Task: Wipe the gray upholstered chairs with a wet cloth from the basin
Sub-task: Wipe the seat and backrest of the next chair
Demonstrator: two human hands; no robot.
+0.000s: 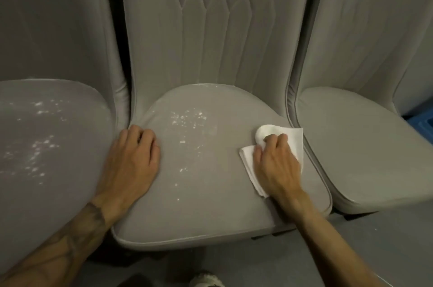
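Note:
Three gray upholstered chairs stand side by side. The middle chair (206,193) has white specks scattered over the centre of its seat. My right hand (276,160) presses a folded white cloth (293,141) flat on the right side of that seat, fingers bent over the cloth. My left hand (133,160) rests palm down on the seat's left edge, holding nothing. The left chair (46,146) also carries white specks on its seat. The right chair (356,146) looks free of specks. No basin is in view.
A blue object (421,122) shows at the right edge behind the right chair. Gray floor (363,239) lies in front of the chairs, and a light shoe (206,279) shows at the bottom edge.

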